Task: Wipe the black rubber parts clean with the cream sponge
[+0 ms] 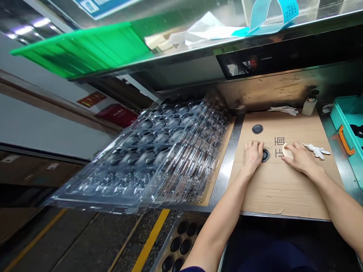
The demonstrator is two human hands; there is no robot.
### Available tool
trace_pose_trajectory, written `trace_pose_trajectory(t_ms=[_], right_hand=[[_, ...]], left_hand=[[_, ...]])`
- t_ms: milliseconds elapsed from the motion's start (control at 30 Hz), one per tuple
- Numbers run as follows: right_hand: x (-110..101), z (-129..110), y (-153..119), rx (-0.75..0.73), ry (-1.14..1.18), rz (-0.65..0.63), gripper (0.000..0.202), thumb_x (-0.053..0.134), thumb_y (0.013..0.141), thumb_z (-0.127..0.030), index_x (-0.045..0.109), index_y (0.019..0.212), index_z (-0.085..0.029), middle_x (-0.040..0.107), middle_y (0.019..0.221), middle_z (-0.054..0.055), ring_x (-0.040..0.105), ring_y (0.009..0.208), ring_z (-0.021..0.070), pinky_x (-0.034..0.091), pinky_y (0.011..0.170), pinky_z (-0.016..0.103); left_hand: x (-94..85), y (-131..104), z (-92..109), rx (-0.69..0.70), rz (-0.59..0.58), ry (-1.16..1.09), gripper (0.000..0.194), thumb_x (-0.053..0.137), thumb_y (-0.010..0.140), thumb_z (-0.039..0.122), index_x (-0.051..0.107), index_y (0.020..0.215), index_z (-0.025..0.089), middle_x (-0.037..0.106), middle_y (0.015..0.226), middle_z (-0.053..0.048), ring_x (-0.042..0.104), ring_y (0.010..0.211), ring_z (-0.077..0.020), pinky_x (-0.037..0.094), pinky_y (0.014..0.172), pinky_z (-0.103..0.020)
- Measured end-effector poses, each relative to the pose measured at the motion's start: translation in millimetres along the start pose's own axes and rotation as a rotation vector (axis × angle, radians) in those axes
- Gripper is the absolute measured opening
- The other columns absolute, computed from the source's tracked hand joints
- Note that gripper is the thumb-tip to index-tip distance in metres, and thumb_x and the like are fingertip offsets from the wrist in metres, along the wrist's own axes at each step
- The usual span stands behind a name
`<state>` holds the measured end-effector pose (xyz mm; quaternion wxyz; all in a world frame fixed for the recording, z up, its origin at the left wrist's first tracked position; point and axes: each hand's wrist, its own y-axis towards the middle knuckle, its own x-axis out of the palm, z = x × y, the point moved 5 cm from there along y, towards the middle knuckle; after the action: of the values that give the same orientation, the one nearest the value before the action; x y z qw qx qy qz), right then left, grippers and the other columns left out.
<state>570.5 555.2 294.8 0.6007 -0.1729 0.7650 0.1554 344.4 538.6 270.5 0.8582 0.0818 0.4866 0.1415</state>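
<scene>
Cardboard (272, 189) is seen laid flat on the metal bench (233, 147), with dark printed characters at its middle. A cream pad (287, 152) is grasped between the fingers of the right hand (300, 158), just above or on the cardboard. The near black disc (265, 155) is partly covered by the left hand (253, 154), whose fingers are bent at its left side; whether it is gripped cannot be told. The far black disc (257, 129) is placed flat beyond the left hand, untouched. A white glove (318, 151) is noted just beside the right hand. A small bottle (309, 105) is stood upright at the back. Clear plastic trays (159, 151) are stacked to the left, and a teal crate (350, 132) is positioned to the right.
</scene>
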Motion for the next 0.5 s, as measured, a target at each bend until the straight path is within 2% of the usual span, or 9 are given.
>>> trace_pose_trajectory(t_ms=[33,100,167,200,267,333,367,433,500], right_hand=[[-0.6,0.1,-0.2,0.005,0.012,-0.002,0.036,0.066,0.099,-0.046,0.063,0.129,-0.027,0.062,0.128,0.009,0.058,0.120,0.0314,0.049,0.088,0.038],[-0.8,-0.5,-0.4,0.006,0.032,-0.007,0.037,0.067,0.098,-0.046,0.063,0.130,-0.026,0.062,0.128,0.010,0.058,0.121,0.0312,0.049,0.090,0.038],[0.5,-1.6,-0.2,0.002,0.044,-0.012,0.038,0.068,0.098,-0.044,0.063,0.130,-0.025,0.062,0.128,0.010,0.058,0.120,0.0306,0.048,0.091,0.038],[1.4,-2.3,0.1,-0.002,0.049,-0.012,0.038,0.068,0.098,-0.044,0.063,0.131,-0.025,0.062,0.128,0.010,0.058,0.120,0.0303,0.048,0.092,0.038],[2.8,-3.2,1.1,-0.007,0.060,-0.008,0.039,0.068,0.098,-0.043,0.063,0.132,-0.024,0.062,0.129,0.011,0.058,0.120,0.0299,0.048,0.095,0.038],[2.9,-3.3,1.6,-0.003,0.077,0.002,0.040,0.068,0.098,-0.044,0.063,0.132,-0.024,0.062,0.129,0.011,0.058,0.120,0.0296,0.047,0.096,0.038],[2.6,-3.1,1.2,0.003,0.087,0.005,0.040,0.068,0.098,-0.044,0.063,0.132,-0.024,0.062,0.128,0.011,0.058,0.120,0.0294,0.047,0.096,0.038],[2.1,-3.1,-0.8,0.015,0.113,0.011,0.041,0.070,0.097,-0.046,0.064,0.132,-0.025,0.062,0.128,0.010,0.059,0.119,0.0289,0.047,0.096,0.037],[3.2,-4.1,-2.5,0.003,0.145,0.016,0.043,0.072,0.095,-0.048,0.065,0.131,-0.025,0.063,0.129,0.010,0.059,0.119,0.0287,0.048,0.098,0.037]], left_hand=[[-1.5,-7.2,-2.2,0.041,-0.041,-0.019,0.032,0.048,0.107,0.038,0.069,0.118,0.018,0.071,0.123,-0.014,0.059,0.124,-0.0283,0.043,0.110,-0.045],[-5.2,-23.6,-4.7,0.158,-0.163,-0.064,0.047,0.059,0.102,0.044,0.058,0.141,0.019,0.066,0.138,-0.013,0.054,0.134,-0.0294,0.041,0.115,-0.046],[-9.5,-30.0,-9.6,0.233,-0.240,-0.107,0.066,0.073,0.092,0.046,0.052,0.149,0.021,0.063,0.143,-0.012,0.054,0.135,-0.0298,0.043,0.116,-0.045],[-11.8,-24.6,-14.1,0.230,-0.231,-0.123,0.069,0.076,0.089,0.044,0.052,0.149,0.022,0.065,0.141,-0.012,0.056,0.132,-0.0295,0.044,0.115,-0.045],[-15.8,4.8,-26.1,0.161,-0.129,-0.144,0.069,0.077,0.086,0.036,0.053,0.148,0.022,0.067,0.137,-0.012,0.061,0.127,-0.0290,0.047,0.112,-0.046],[-17.0,48.4,-37.5,0.073,-0.028,-0.136,0.076,0.077,0.081,0.029,0.049,0.152,0.020,0.068,0.137,-0.013,0.062,0.126,-0.0295,0.048,0.112,-0.046],[-15.6,70.1,-41.2,0.052,-0.022,-0.121,0.081,0.076,0.080,0.026,0.045,0.154,0.018,0.067,0.138,-0.014,0.062,0.127,-0.0298,0.046,0.114,-0.047],[-9.4,104.0,-45.0,0.046,-0.096,-0.079,0.084,0.074,0.077,0.023,0.043,0.155,0.014,0.067,0.140,-0.015,0.062,0.130,-0.0300,0.043,0.118,-0.046],[-1.5,121.0,-46.9,0.061,-0.231,-0.025,0.081,0.072,0.076,0.024,0.046,0.152,0.014,0.067,0.140,-0.016,0.063,0.130,-0.0300,0.044,0.117,-0.045]])
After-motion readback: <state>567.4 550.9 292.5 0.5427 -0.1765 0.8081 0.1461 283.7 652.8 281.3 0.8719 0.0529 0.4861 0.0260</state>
